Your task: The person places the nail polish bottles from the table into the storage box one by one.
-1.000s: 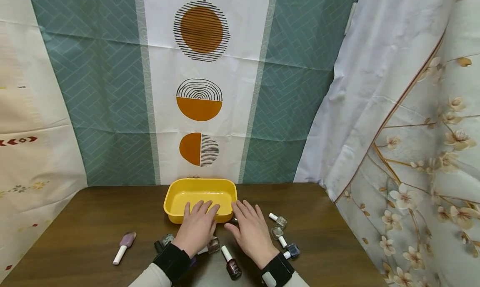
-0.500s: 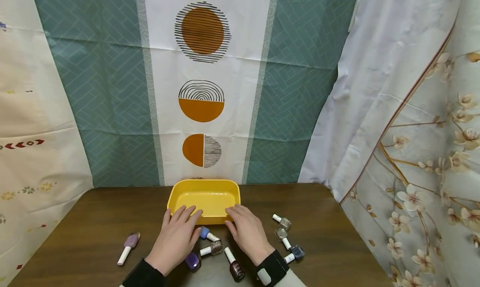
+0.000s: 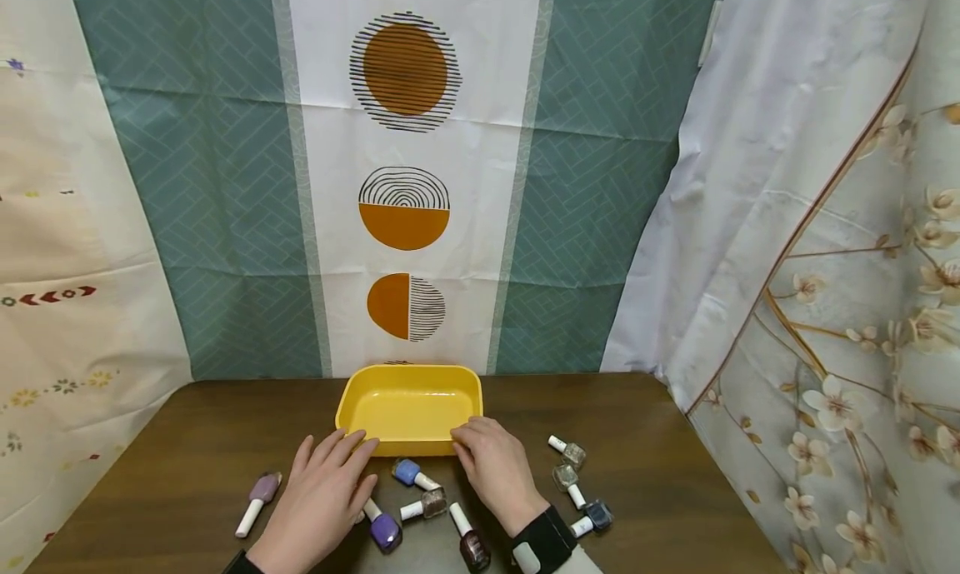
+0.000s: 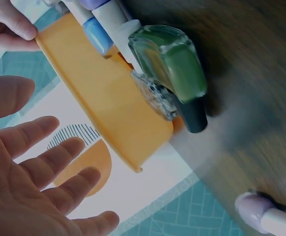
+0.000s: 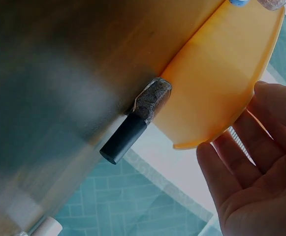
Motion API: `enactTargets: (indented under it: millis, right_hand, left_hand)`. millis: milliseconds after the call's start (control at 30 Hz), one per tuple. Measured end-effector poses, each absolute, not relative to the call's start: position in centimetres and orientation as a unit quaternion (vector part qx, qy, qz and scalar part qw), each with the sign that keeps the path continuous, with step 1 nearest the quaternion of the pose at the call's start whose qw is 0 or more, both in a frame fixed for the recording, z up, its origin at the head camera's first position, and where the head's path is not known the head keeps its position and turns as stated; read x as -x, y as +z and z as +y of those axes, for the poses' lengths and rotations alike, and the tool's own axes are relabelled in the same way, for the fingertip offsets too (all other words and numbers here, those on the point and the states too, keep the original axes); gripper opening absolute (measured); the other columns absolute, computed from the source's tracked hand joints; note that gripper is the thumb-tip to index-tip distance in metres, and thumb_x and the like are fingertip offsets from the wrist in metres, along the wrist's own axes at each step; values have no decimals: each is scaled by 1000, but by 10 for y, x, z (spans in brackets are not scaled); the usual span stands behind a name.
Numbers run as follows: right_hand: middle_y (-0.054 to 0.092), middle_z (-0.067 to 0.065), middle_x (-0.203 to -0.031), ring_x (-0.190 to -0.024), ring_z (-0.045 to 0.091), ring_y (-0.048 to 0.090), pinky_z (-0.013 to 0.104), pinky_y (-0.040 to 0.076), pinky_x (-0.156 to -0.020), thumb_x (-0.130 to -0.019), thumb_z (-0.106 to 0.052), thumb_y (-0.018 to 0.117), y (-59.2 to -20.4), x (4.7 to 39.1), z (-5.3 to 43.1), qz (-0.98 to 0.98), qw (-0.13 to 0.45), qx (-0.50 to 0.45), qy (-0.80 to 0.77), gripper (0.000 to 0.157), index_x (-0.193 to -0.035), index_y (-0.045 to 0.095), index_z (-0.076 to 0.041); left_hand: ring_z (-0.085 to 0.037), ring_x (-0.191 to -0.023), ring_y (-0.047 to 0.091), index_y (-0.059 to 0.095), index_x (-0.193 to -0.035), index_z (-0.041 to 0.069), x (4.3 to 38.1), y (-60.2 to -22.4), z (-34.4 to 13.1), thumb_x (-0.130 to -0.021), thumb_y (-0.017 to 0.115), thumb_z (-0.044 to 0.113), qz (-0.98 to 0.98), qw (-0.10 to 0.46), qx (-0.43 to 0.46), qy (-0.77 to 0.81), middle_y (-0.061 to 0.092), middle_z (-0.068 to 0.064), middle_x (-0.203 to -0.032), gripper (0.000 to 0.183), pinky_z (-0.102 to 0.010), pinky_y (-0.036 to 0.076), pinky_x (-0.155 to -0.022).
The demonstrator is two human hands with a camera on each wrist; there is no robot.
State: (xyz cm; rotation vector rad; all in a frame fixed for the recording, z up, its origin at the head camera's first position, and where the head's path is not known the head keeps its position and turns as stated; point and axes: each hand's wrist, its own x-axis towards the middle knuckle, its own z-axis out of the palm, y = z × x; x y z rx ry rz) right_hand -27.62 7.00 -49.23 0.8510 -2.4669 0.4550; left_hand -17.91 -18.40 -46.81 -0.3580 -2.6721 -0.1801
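A yellow tray (image 3: 408, 407) stands on the brown table with nothing in it. My left hand (image 3: 322, 492) lies flat in front of its left corner, fingers straight and spread (image 4: 49, 167), holding nothing. My right hand (image 3: 493, 467) rests with relaxed fingers by the tray's front right corner (image 5: 221, 73). Between the hands lie a blue nail polish bottle (image 3: 407, 471), a purple one (image 3: 384, 531) and a glitter one (image 3: 429, 502). A green bottle with a black cap (image 4: 171, 64) lies against the tray near my left hand. A black-capped glitter bottle (image 5: 143, 109) lies against it by my right.
A dark red bottle (image 3: 471, 546) lies near my right wrist. A lilac bottle (image 3: 258, 495) lies off to the left. Three more bottles (image 3: 572, 452) lie to the right. Patterned curtains close in the back and both sides of the table (image 3: 187, 441).
My left hand has drawn back from over the tray to the table on its left, uncovering the blue and purple bottles. My right hand slid back slightly to the tray's front corner.
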Motion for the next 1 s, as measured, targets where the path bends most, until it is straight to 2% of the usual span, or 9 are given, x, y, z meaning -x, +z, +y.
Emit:
enactTargets:
  millis: [233,467,733,1000]
  right_hand:
    - [68,-11,-100,-96,8,61,28,51,-86,-92,-26,72,-493,275,69,-908,243,-304,155,13,-103,77,-21]
    - [66,-13,-91,-87,7,61,25,51,-78,-91,-24,72,-493,276,68,-901,268,-306,150,7,-96,76,-22]
    - [66,-12,-91,-87,7,61,26,51,-78,-92,-26,71,-494,279,67,-904,264,-302,149,8,-96,76,-22]
    - [65,-13,-91,-87,7,60,26,51,-75,-92,-27,72,-495,279,67,-905,266,-297,149,6,-95,76,-23]
  left_hand:
    - [-34,-131,46,62,-136,18,172,-470,-192,-93,66,39,-970,206,112,-64,57,-6,-138,48,-65,21,-107]
    - [-35,-132,45,62,-136,16,171,-469,-196,-91,68,40,-975,192,97,-63,57,-7,-138,51,-66,20,-106]
    - [-36,-132,44,60,-138,16,169,-466,-201,-92,66,41,-975,190,91,-69,56,-6,-139,52,-66,20,-106]
    - [-37,-133,44,58,-140,16,168,-466,-211,-92,67,42,-981,165,71,-67,55,-7,-140,55,-65,22,-106]
